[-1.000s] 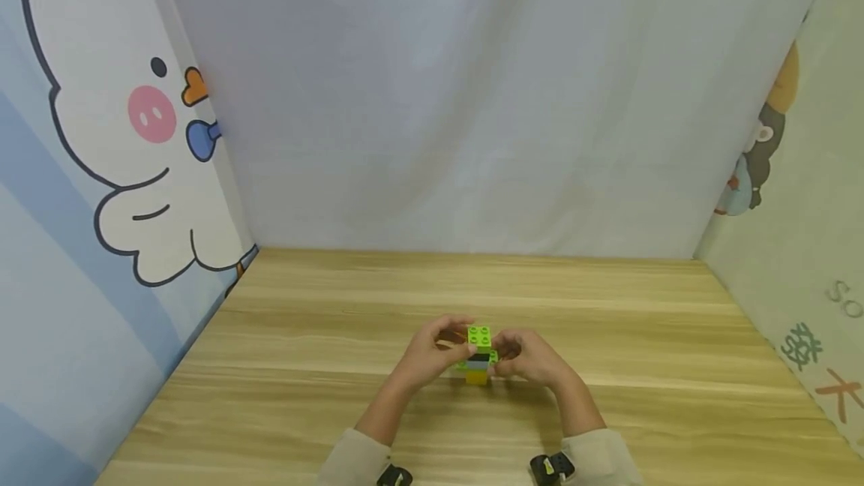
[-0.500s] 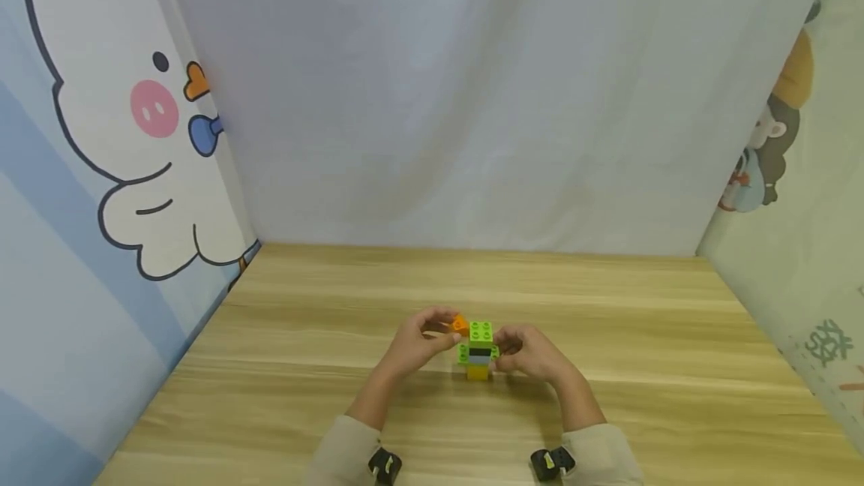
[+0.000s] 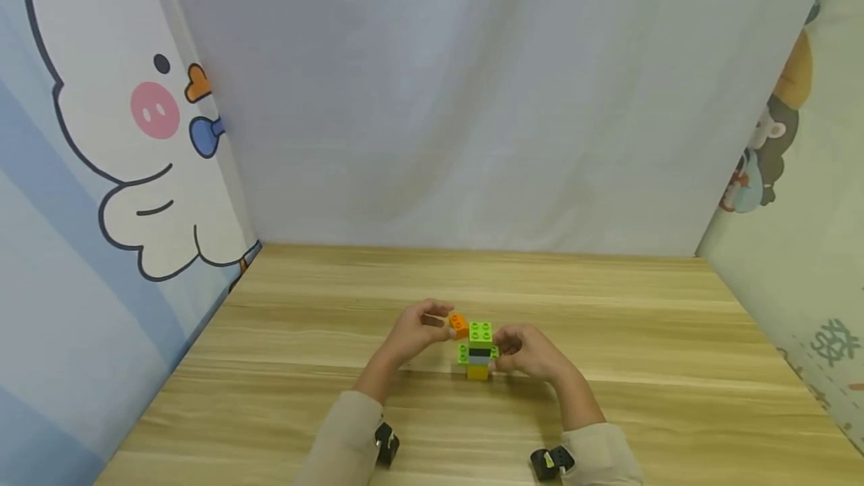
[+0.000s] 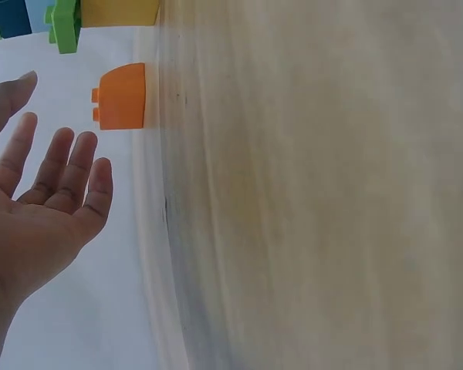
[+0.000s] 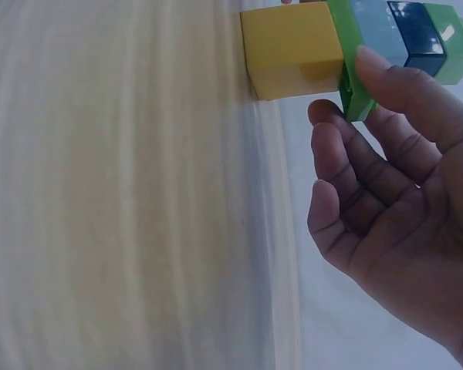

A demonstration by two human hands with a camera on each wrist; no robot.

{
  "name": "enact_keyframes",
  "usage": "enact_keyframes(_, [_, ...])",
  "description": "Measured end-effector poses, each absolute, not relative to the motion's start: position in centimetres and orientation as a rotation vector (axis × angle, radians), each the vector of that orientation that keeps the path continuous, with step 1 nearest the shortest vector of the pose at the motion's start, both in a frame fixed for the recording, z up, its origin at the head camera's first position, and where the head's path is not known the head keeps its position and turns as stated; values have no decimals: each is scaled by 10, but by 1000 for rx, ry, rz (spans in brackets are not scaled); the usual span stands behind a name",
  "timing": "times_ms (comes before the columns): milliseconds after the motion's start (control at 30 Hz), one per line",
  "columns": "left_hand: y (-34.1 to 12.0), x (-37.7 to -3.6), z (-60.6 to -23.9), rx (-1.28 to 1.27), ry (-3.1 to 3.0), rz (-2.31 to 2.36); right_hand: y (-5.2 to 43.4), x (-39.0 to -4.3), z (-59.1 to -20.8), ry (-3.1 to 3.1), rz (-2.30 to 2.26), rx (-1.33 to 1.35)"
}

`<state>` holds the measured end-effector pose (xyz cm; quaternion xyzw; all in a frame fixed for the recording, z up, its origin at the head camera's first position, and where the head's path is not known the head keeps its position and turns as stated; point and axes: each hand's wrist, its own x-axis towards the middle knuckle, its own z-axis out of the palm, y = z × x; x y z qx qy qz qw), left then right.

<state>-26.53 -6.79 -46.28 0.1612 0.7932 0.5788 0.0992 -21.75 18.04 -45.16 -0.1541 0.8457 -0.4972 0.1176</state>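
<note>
Small tower of toy bricks (image 3: 478,352) standing on the wooden tabletop (image 3: 607,321), roughly midway between its left and right edges and nearer the front edge than the back. From the bottom up: yellow brick (image 5: 292,51) on the wood, wide green plate, pale blue brick, dark brick, studded green brick (image 3: 481,331) on top. Right hand (image 3: 529,352) set against the tower's right side, thumb laid on the edge of the green plate (image 5: 353,85), other fingers (image 5: 336,177) loosely curled just beside the yellow brick; hold looks light, more steadying than clamping. Left hand (image 3: 418,330) just left of the tower, fingers (image 4: 65,166) spread and relaxed, gripping nothing in the wrist view. Orange brick (image 3: 459,325) resting on the tabletop between the left hand and the tower, just beside the tower's left side; contact with the fingertips not clear from the head view, apart from them in the left wrist view. Pale sleeves (image 3: 340,441) at the front edge.
</note>
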Motion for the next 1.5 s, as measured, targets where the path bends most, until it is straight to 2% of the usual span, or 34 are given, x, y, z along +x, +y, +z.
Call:
enact_keyframes(733, [-57, -289, -469, 406, 2392, 1606, 180, -214, -449, 2484, -1442, -449])
enact_keyframes(1000, [-55, -290, -473, 339, 2404, 1549, 178, -212, -449, 2481, -1465, -441])
enact_keyframes(1500, [-55, -290, -476, 361, 2450, 1547, 177, -208, -446, 2469, -1482, -438])
